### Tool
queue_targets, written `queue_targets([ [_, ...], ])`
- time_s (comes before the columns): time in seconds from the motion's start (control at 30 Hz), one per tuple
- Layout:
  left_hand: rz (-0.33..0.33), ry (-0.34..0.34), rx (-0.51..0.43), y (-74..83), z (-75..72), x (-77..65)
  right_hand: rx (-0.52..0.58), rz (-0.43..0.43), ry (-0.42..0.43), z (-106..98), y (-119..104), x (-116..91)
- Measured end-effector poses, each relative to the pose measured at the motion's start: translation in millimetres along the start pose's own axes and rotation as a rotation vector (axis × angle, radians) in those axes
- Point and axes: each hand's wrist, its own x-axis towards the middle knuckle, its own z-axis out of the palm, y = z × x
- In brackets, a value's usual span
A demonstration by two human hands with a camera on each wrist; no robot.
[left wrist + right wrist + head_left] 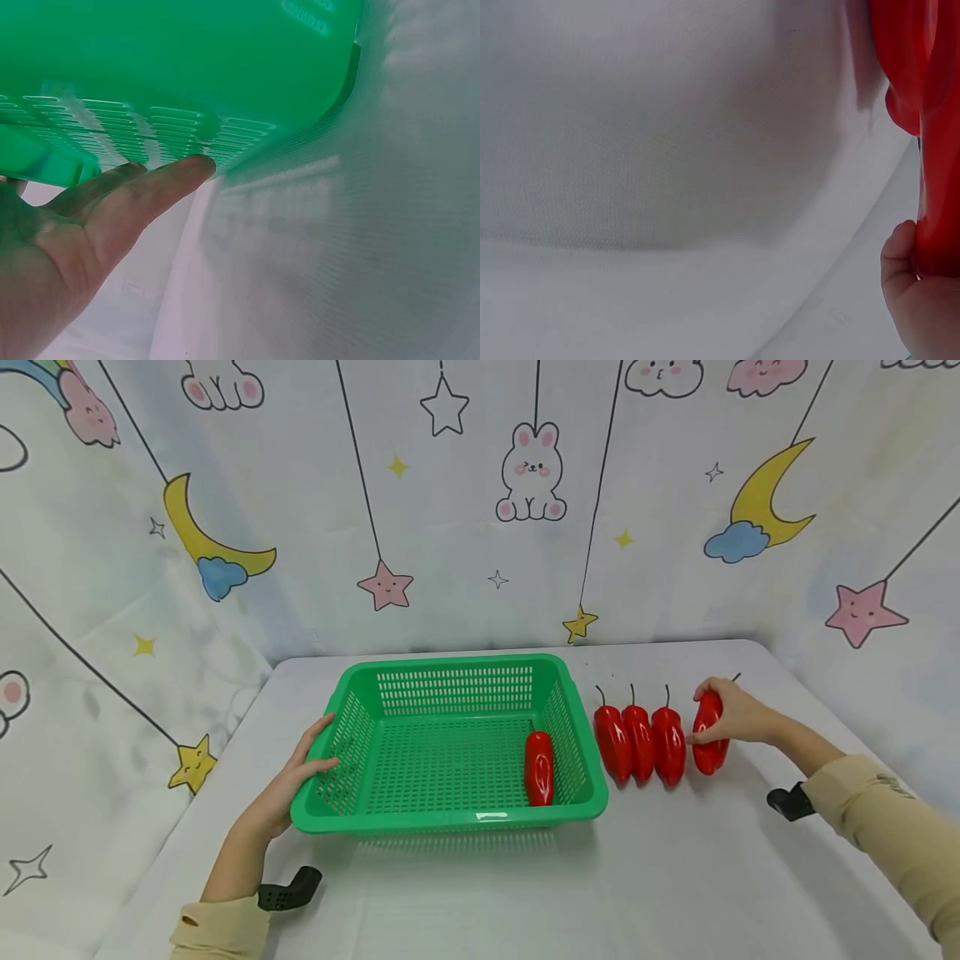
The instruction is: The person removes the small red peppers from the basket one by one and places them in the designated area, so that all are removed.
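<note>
On the right side of the table, my right hand point(738, 714) pinches a glossy red pepper point(708, 752) between thumb and fingers, its thin stem pointing up and away. In the right wrist view that pepper point(943, 187) fills the right edge, with a fingertip against it. Just left of this hand, three more red peppers point(636, 743) lie side by side, stems away from me. A green plastic basket point(450, 821) stands at the middle, one red pepper point(539, 768) lying inside near its right wall. My left hand point(288, 785) rests fairly straight fingers against the basket's left side.
A white cloth covers the table point(465, 902). Behind it hangs a white curtain point(457, 527) printed with rabbits, moons and stars. A black wrist strap piece point(288, 891) sticks out by the left sleeve, another point(791, 802) by the right.
</note>
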Motion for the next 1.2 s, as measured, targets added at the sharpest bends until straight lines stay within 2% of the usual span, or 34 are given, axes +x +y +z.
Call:
queue_targets([
  [0.37,0.005,-0.010,0.000,0.4,0.0,-1.8,-0.033,-0.001,-0.077,8,8,10],
  [0.63,0.002,-0.001,-0.008,-0.5,-0.5,-0.9,-0.030,0.030,-0.213,5,4,22],
  [0.83,0.007,-0.004,-0.004,-1.3,-0.6,0.3,-0.065,0.070,-0.279,6,4,28],
  [1.0,0.013,-0.007,0.003,-0.6,-0.4,-0.3,-0.061,0.084,-0.288,9,9,31],
  [1.2,0.010,-0.001,0.002,0.8,1.1,-1.7,-0.036,0.048,-0.275,11,8,34],
])
